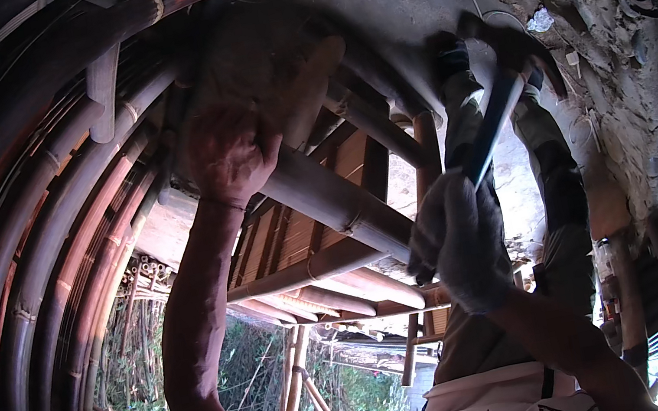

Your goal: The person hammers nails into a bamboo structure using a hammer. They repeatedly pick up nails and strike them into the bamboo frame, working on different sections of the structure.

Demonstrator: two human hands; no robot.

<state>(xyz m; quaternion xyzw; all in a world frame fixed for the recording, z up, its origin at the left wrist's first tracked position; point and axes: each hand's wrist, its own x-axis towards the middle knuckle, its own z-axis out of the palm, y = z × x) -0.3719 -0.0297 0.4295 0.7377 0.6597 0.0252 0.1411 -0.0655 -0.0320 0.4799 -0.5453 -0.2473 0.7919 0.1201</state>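
My right hand (458, 240), in a grey glove, is wrapped round the handle of a claw hammer (498, 123). The hammer is raised, its dark head (516, 45) tilted away from me. My bare left hand (232, 152) is closed in a fist at the upper end of a thick bamboo pole (337, 200). Shadow hides what its fingers hold, if anything. Just right of that fist, a pale, round-ended piece (316, 84) slants upward; its kind is unclear.
Several curved bamboo poles (74, 206) crowd the left side. A slatted bamboo frame (331, 267) lies beneath my arms. Rough rocky ground (577, 12) rises at the right, with a small shiny scrap (540, 19) beside the hammer head. My legs (557, 174) stand right of the frame.
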